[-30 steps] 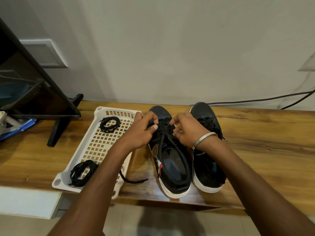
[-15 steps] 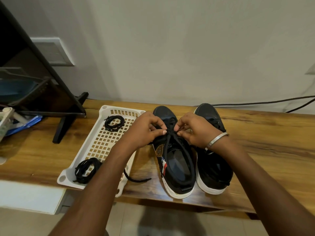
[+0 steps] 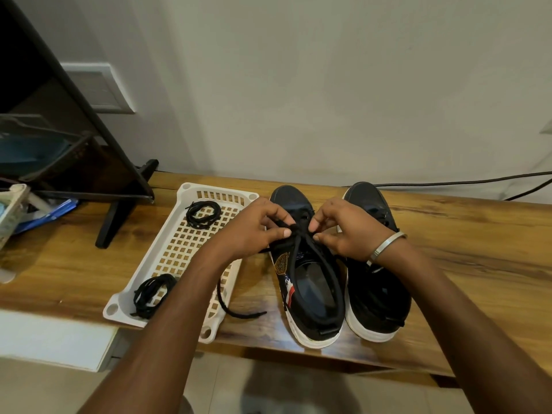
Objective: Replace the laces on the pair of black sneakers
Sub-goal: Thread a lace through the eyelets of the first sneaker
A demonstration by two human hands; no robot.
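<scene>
Two black sneakers with white soles stand side by side on the wooden bench, toes toward the wall: the left sneaker (image 3: pixel 310 282) and the right sneaker (image 3: pixel 376 294). Over the left sneaker's lacing, my left hand (image 3: pixel 254 231) and my right hand (image 3: pixel 343 228) each pinch its black lace (image 3: pixel 298 234). One loose lace end (image 3: pixel 239 312) trails down onto the bench beside the tray. My hands hide the eyelets.
A white perforated tray (image 3: pixel 179 255) lies left of the sneakers, holding two coiled black laces, one at the far end (image 3: pixel 203 214) and one at the near end (image 3: pixel 153 294). A dark stand (image 3: pixel 119 210) sits far left. A black cable (image 3: pixel 463 183) runs along the wall.
My hands have drawn closer together over the left sneaker's lacing, both fingertips now at the lace in the middle. The camera has come a little nearer.
</scene>
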